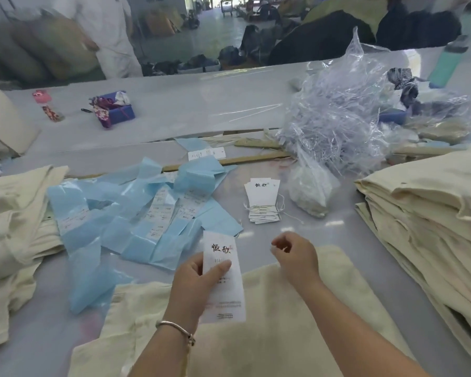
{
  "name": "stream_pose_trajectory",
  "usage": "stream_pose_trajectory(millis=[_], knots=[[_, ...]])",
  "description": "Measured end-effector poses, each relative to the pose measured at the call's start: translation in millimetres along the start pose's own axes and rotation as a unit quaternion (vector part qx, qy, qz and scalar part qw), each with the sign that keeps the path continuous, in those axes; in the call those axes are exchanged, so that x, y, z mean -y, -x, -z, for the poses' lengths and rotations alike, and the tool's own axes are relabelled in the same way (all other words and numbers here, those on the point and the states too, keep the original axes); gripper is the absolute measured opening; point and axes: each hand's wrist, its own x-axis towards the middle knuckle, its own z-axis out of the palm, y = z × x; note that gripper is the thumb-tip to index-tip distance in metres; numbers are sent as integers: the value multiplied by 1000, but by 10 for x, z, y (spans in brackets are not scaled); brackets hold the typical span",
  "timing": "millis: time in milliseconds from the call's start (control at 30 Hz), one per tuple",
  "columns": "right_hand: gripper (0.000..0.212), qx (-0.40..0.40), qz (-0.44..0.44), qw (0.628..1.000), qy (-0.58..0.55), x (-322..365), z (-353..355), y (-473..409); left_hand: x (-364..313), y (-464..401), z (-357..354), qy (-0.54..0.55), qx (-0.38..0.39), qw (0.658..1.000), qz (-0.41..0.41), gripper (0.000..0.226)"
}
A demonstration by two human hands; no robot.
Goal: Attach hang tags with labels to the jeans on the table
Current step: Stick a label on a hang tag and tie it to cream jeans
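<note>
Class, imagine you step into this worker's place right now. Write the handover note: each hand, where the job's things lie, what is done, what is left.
Left hand holds one white hang tag above the cream jeans spread in front. Right hand has curled fingertips; whether they pinch a string, I cannot tell. Spare tags lie ahead, blue label sheets to the left, folded jeans stack at right. This tag is not yet attached; the stack likely remains.

White hang tag [223,270] in left hand [195,281] over cream jeans [269,322]
</note>
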Motion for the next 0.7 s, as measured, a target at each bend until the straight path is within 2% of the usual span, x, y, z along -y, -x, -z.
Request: stream_pose_trajectory(millis=[100,200,267,367,467,600,633,700], knots=[[15,101,87,988,83,76,-267,-389,62,-33,94,-10,-40,999,18,8],[18,207,182,947,166,189,-604,-623,90,-12,283,-2,-99,994,35,8],[21,240,204,923,219,239,-802,-726,93,24,387,11,-123,991,47,7],[22,246,212,897,300,237,-981,-809,88,83,476,5,-146,988,51,7],[20,238,211,897,307,182,-1061,-830,87,113,504,1,-154,987,49,7],[20,266,238,867,348,176,-1067,-798,106,118,479,17,-153,986,58,10],[16,270,237,868,342,188,-1043,-780,108,122,466,19,-148,987,59,15],[6,274,193,909,249,240,-938,-729,101,133,441,30,-136,988,62,28]])
